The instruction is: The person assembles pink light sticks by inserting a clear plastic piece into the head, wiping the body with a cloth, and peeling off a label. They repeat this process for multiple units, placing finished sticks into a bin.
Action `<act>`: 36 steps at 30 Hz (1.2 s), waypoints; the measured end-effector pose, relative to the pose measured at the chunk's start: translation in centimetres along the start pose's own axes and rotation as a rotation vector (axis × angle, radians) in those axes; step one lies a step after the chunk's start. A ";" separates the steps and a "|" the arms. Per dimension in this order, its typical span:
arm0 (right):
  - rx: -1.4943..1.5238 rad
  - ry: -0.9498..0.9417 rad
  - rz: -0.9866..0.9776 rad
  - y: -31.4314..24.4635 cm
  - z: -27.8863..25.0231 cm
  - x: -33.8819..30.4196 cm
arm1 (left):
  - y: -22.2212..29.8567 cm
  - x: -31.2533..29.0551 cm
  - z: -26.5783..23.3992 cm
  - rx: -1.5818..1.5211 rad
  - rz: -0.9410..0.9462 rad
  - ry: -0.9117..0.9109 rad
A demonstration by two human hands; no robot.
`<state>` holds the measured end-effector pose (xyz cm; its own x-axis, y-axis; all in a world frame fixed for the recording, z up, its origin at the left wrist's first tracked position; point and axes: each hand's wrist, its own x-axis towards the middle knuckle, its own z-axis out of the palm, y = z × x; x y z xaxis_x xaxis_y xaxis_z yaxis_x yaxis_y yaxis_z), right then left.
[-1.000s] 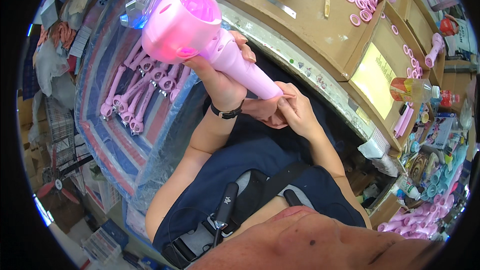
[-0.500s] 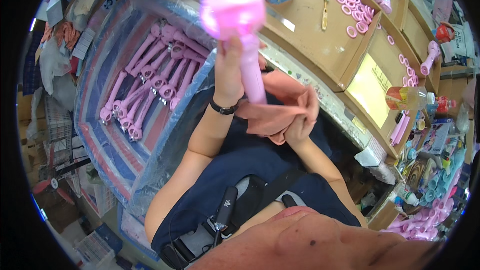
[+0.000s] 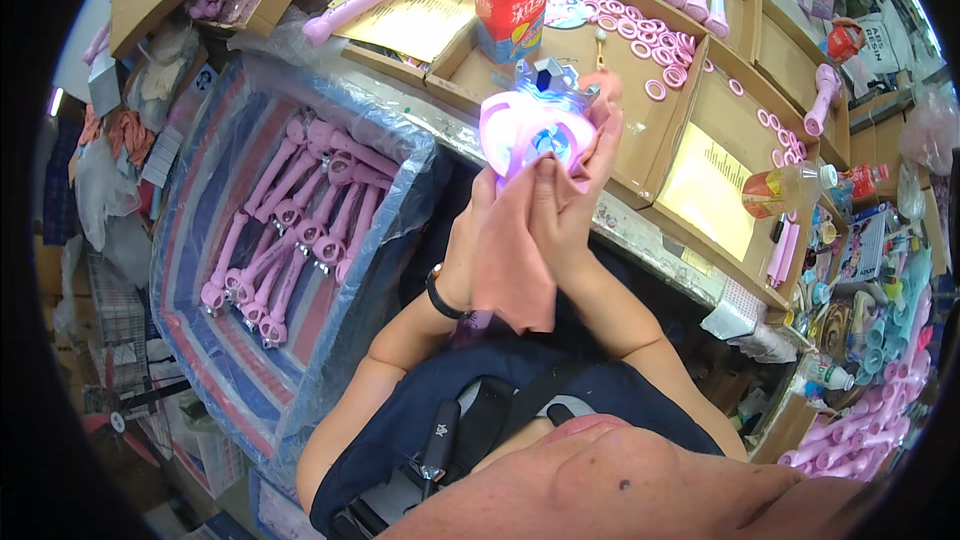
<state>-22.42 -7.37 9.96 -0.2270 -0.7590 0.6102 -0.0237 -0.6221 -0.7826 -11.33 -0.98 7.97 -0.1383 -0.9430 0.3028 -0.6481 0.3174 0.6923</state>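
Wand head [image 3: 506,133] now against cloth [image 3: 512,255]

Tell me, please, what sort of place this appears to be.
Probably a small assembly workshop: many similar pink wands lie in a striped container, loose pink rings lie in cardboard trays, and a lit wand is held along with a salmon cloth.

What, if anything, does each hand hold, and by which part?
The left hand holds the wand, apparently by the handle below its head; the cloth partly hides this grip. The right hand holds the cloth near its top, against the head.
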 end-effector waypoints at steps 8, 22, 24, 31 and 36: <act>-0.467 -0.068 -0.134 -0.8 -2.2 0.3 | -0.9 0.1 1.1 -0.135 0.139 -0.008; 0.639 0.099 0.703 0.8 -3.9 -0.5 | 0.6 -0.5 1.9 -0.092 -0.039 0.012; 0.037 -0.050 0.351 1.1 -4.5 -1.3 | 0.7 -0.7 2.0 -0.072 0.006 -0.016; 0.509 0.146 0.754 1.8 -4.3 -2.7 | -0.8 -0.5 1.2 -0.401 -0.102 -0.178; 1.212 -0.279 0.722 4.4 -6.8 -0.6 | -1.1 -0.5 1.7 -0.494 0.101 -0.299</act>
<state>-29.05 -8.33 5.30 0.3660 -0.8972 0.2472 0.8724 0.2383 -0.4268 -11.82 -0.98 6.00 -0.4329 -0.8703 0.2348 -0.2051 0.3488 0.9145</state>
